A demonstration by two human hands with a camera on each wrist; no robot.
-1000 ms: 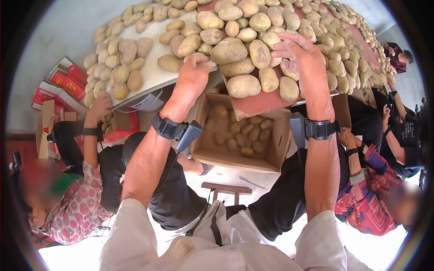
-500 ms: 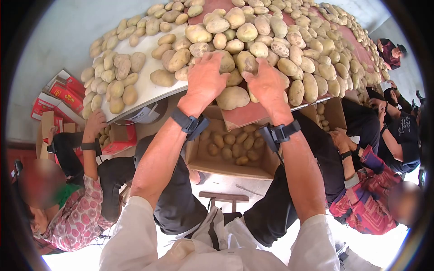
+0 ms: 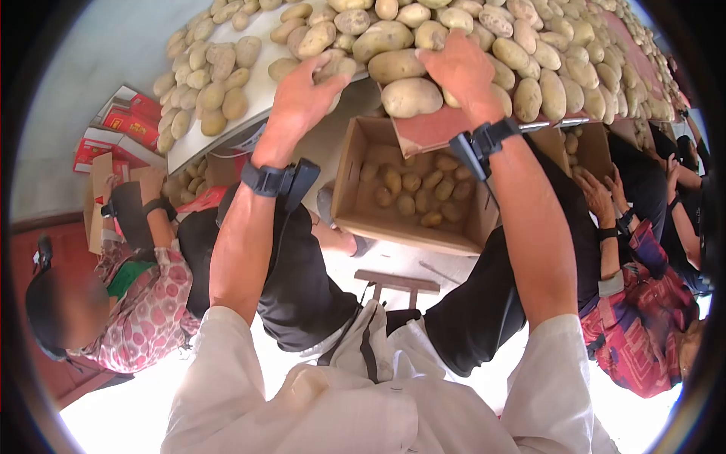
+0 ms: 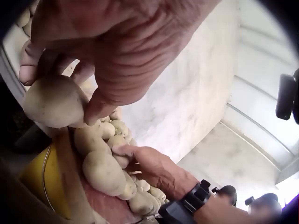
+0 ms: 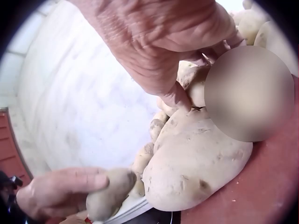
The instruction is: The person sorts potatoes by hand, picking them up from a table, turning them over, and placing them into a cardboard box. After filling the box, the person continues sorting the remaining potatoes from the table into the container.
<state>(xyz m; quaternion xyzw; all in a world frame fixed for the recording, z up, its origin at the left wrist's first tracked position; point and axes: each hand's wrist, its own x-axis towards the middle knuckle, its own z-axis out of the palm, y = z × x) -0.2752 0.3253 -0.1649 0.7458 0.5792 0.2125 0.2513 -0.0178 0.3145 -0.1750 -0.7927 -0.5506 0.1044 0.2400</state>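
left wrist view: your left hand [image 4: 121, 51] pinches a potato [image 4: 56, 100] between thumb and fingers, beside the near edge of the white bench top [image 3: 257, 94], close to its right corner; whether the potato touches that top, you cannot tell. from the right wrist its long axis looks tilted, upper end toward the pile.

your right hand [image 3: 463, 72] is over the pile, fingers bent down among the potatoes. you cannot tell whether it grips one, as a blurred patch covers part of the view at its fingers.

the relation that seems to count is between that hand and the long potato [image 3: 397, 66]: it lies left of the right thumb, whose tip is at its right end, with its long axis running left to right. your right hand is the nearer one. the big potato [image 3: 412, 98] lies just in front, toward the near left corner of the red board [image 3: 427, 130].

the red cartons [image 3: 128, 121] past the bench's left end carry pale printing, too small to read; no brand shows legibly.
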